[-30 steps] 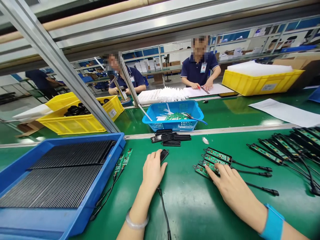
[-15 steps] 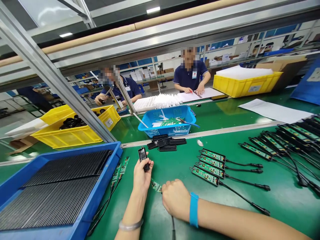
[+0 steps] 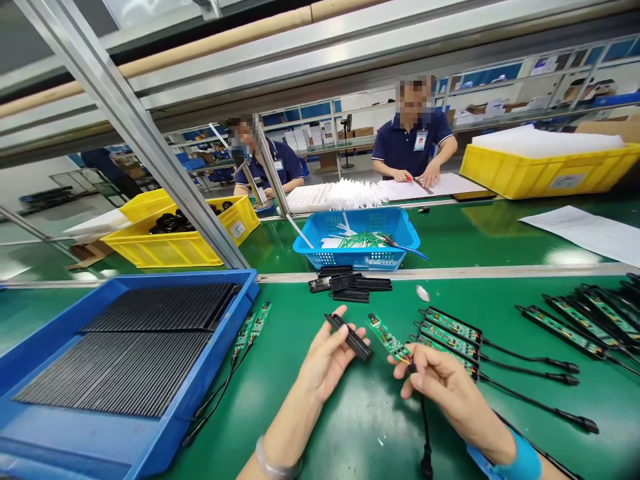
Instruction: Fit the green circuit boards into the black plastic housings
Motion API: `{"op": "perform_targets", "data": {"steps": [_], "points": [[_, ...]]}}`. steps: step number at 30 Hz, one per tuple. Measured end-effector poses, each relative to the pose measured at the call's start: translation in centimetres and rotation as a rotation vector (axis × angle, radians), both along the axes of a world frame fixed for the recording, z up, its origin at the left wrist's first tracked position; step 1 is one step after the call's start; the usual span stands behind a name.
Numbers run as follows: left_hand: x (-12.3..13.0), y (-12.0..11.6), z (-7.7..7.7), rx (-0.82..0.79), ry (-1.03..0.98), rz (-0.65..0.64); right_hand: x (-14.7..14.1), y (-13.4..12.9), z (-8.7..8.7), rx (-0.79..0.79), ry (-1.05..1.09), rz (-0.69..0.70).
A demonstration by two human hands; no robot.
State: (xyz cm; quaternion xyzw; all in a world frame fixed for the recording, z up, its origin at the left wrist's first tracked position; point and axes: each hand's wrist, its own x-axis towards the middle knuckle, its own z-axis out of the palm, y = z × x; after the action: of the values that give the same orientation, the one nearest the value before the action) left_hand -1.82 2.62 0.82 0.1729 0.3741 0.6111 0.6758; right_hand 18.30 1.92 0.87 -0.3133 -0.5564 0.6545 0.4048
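Note:
My left hand [image 3: 327, 357] is closed around a black plastic housing [image 3: 353, 338], which is tilted on its side over the table. Between the fingertips of my right hand [image 3: 443, 383] is the wired end of a green circuit board [image 3: 387, 339]. The board points up and left toward the housing, with a gap between the two. From its wired end a black cable [image 3: 426, 433] hangs down. Right beside my right hand lie several boards seated in black housings [image 3: 453, 325], partly hidden by the hand.
A blue tray [image 3: 175, 427] of stacked black housings stands at left, two loose boards [image 3: 253, 327] beside it. Several housings [image 3: 360, 285] lie before a blue basket [image 3: 305, 248]. More assembled units [image 3: 565, 331] are at right. Two people work across the bench; a metal post [image 3: 150, 147] slants at left.
My right hand has lifted the circuit board off the table and turned it upward. My left hand has tilted the housing and sits further right in view. The camera view has shifted.

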Motion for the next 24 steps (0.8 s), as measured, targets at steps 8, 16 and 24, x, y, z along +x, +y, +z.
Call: {"op": "perform_targets", "data": {"steps": [8,16,24], "points": [[1.1,-1.2,-0.5,0.074,0.127,-0.21,-0.3,-1.2,-1.1,-0.232,0.05,0.167],[0.9,-1.0,-0.2,0.182,0.273,-0.145,-0.3,-0.9,-1.6,-0.074,-0.208,-0.096],[1.6,-1.2,-0.4,0.226,0.378,-0.08,0.2,-1.1,-2.3,0.306,-0.438,-0.313]]}}
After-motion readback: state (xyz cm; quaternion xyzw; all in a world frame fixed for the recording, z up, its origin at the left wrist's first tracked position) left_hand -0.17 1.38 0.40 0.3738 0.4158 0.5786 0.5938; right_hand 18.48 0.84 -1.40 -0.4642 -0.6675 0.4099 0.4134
